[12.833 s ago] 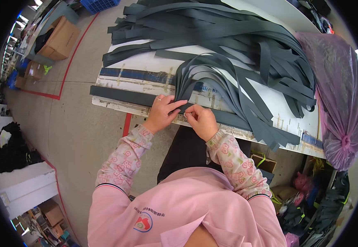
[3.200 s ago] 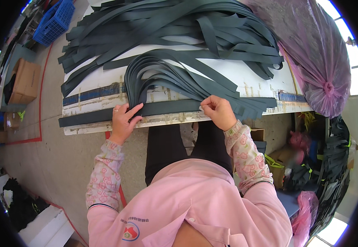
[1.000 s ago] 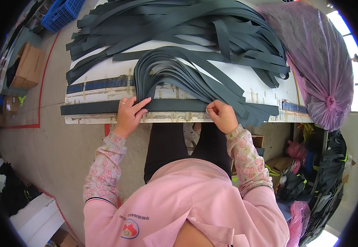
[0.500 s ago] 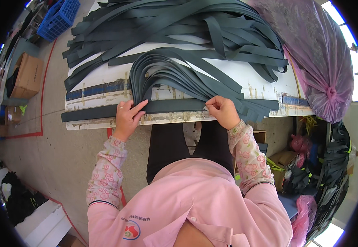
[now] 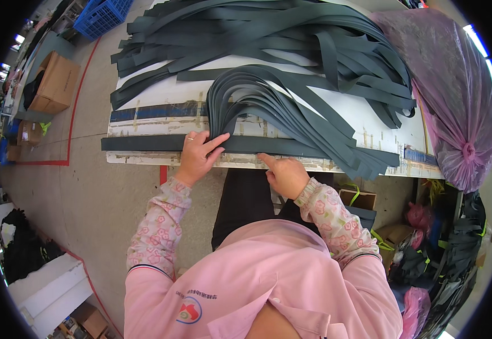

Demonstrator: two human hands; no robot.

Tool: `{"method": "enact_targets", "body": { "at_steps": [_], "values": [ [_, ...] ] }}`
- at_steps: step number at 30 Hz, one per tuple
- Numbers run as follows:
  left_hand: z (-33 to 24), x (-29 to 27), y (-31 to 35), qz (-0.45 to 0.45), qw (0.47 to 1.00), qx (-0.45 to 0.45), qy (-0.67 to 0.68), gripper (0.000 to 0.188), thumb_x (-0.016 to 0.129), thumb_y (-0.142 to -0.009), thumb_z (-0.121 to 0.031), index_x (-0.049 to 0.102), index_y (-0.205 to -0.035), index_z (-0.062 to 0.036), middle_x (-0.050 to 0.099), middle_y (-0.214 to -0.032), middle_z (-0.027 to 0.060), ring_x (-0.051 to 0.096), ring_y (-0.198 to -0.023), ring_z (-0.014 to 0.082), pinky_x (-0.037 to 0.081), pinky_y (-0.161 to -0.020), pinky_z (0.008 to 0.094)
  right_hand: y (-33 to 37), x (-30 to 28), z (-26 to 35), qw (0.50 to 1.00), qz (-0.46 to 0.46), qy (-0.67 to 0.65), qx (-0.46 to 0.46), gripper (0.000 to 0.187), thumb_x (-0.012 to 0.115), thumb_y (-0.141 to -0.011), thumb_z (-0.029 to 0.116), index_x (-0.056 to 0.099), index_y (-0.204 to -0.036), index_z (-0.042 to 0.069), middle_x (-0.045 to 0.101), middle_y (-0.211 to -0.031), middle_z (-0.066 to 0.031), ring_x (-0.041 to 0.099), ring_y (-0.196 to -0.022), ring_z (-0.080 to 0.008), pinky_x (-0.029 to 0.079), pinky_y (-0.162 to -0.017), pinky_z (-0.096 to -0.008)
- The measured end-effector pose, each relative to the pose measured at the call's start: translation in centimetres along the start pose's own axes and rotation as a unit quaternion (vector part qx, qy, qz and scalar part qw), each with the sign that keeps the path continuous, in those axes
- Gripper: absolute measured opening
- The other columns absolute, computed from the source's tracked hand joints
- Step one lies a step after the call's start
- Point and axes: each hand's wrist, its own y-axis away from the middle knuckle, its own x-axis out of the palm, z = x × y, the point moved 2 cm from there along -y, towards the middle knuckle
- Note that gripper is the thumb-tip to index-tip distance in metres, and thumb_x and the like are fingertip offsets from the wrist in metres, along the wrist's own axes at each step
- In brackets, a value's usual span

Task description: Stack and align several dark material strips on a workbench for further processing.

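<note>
A dark grey-green webbing strap [image 5: 144,143] lies straight along the front edge of the white table [image 5: 122,125]. On it, my left hand [image 5: 198,158] rests with fingers apart, its fingertips touching the strap at the left foot of a looped bundle of similar straps [image 5: 246,85]. My right hand [image 5: 286,174] is at the table edge, index finger stretched out to the strap's lower edge, thumb apart and the other fingers curled under. Nothing shows in it. The bundle arches up and fans out to the right, its loose ends [image 5: 373,161] lying over the flat strap.
A large heap of straps [image 5: 246,34] covers the far part of the table. A pink translucent plastic sack [image 5: 449,85] bulges at the right. Blue crate [image 5: 103,17] and cardboard box [image 5: 56,85] stand on the left. More straps [image 5: 465,243] hang at the lower right.
My right hand has moved left along the strap and gone from a pinch on something small and whitish to an outstretched index finger. The left hand stays at the bundle's foot; the view has shifted.
</note>
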Motion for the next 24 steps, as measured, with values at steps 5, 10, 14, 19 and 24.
{"method": "enact_targets", "body": {
  "at_steps": [5, 10, 14, 19, 24],
  "values": [
    [0.1, -0.2, 0.2, -0.003, 1.0, 0.002, -0.001, 0.043, 0.076, -0.078, -0.017, 0.072, -0.12, -0.0248, 0.055, -0.089, 0.0047, 0.049, -0.081, 0.0253, 0.041, -0.077, 0.0374, 0.1, -0.3, 0.0, 0.999, 0.032, 0.016, 0.019, 0.05, 0.061, -0.084, 0.01, 0.052, -0.133, 0.007, 0.07, -0.078, -0.015, 0.068, -0.077, -0.0343, 0.05, -0.08, -0.0462],
    [0.0, -0.1, -0.1, 0.002, 1.0, 0.013, 0.013, 0.044, 0.077, -0.077, -0.02, 0.072, -0.121, -0.0243, 0.055, -0.091, 0.0061, 0.049, -0.082, 0.027, 0.041, -0.078, 0.0387, 0.5, -1.6, -0.1, 0.998, 0.046, 0.022, 0.03, 0.054, 0.061, -0.085, 0.011, 0.049, -0.137, 0.005, 0.07, -0.082, -0.0168, 0.068, -0.078, -0.035, 0.05, -0.08, -0.0462],
    [-0.1, 0.3, -0.4, 0.002, 1.0, 0.016, -0.018, 0.046, 0.079, -0.075, -0.021, 0.072, -0.12, -0.0227, 0.054, -0.092, 0.009, 0.049, -0.082, 0.0292, 0.041, -0.077, 0.0405, 0.4, -3.4, -0.6, 0.997, 0.05, -0.012, 0.051, 0.064, 0.062, -0.083, 0.012, 0.04, -0.143, 0.004, 0.07, -0.083, -0.0192, 0.068, -0.077, -0.0384, 0.052, -0.073, -0.049],
    [0.4, 0.4, 0.2, 0.005, 1.0, 0.005, -0.009, 0.042, 0.072, -0.082, -0.006, 0.071, -0.122, -0.0184, 0.058, -0.098, 0.0078, 0.051, -0.084, 0.0281, 0.041, -0.077, 0.0371, -4.0, -3.0, 0.2, 0.992, -0.113, -0.039, 0.05, 0.072, 0.065, -0.083, 0.014, 0.033, -0.147, 0.005, 0.069, -0.08, -0.0203, 0.067, -0.074, -0.0405, 0.052, -0.069, -0.0501],
    [0.2, 0.6, 0.2, 0.028, 0.999, 0.043, -0.011, 0.039, 0.067, -0.086, -0.006, 0.071, -0.123, -0.0176, 0.058, -0.099, 0.0076, 0.049, -0.085, 0.0269, 0.04, -0.079, 0.0373, -6.2, 0.2, 1.5, 0.974, -0.137, -0.176, 0.041, 0.061, 0.063, -0.084, 0.011, 0.041, -0.14, 0.004, 0.069, -0.084, -0.0215, 0.067, -0.08, -0.0404, 0.053, -0.074, -0.0489]
  ]
}}
